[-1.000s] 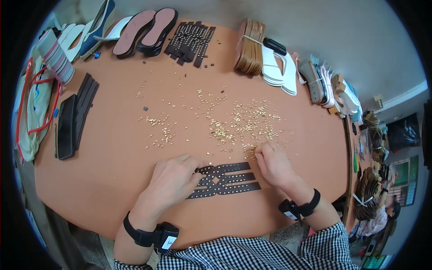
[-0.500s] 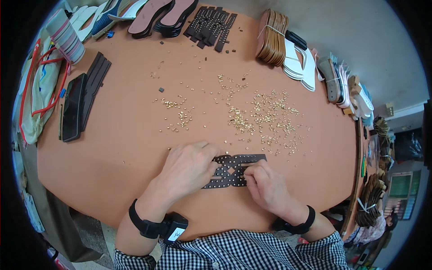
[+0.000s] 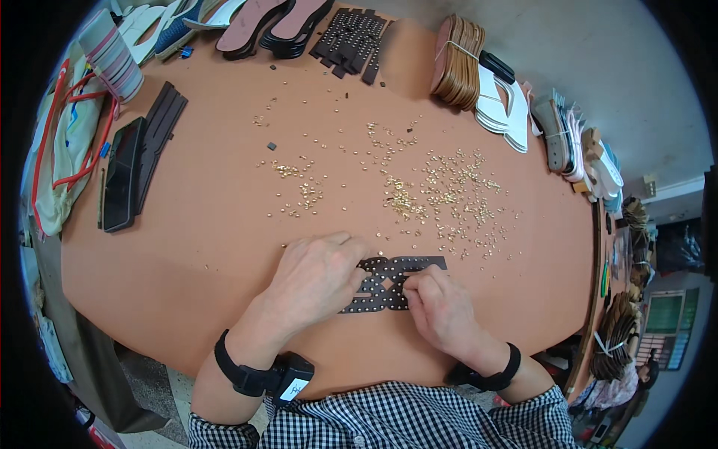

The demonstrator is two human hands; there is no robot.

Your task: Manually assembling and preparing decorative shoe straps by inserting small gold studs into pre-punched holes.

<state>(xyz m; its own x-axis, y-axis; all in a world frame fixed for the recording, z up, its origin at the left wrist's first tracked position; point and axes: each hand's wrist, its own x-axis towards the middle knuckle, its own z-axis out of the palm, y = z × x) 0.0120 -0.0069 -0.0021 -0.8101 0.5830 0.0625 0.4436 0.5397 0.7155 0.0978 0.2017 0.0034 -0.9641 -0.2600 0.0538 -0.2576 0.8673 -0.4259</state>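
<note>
A dark brown studded strap piece (image 3: pixel 387 301) lies flat on the table close to me, dotted with rows of small gold studs and pierced by slots and a diamond-shaped hole. My left hand (image 3: pixel 318 275) rests over its left end, fingers closed on the strap. At the strap's right half, my right hand (image 3: pixel 440 307) is bent in a pinch with thumb and fingertips together at its surface. Whatever sits between those fingertips is too small to make out. Beyond the strap, loose gold studs (image 3: pixel 404 200) are scattered across the table.
Finished-looking studded strips (image 3: pixel 348 41) lie at the far edge, beside stacked pink insoles (image 3: pixel 295 26). A tied insole bundle (image 3: pixel 456 63) and white cut pieces (image 3: pixel 516 120) are at far right. On the left are a black phone (image 3: pixel 123 176), dark strips (image 3: pixel 161 135) and a striped cup (image 3: pixel 112 56).
My hands and the strap hold nearly the same place. The view has shifted very slightly; my right fingertips have moved a little on the strap.
</note>
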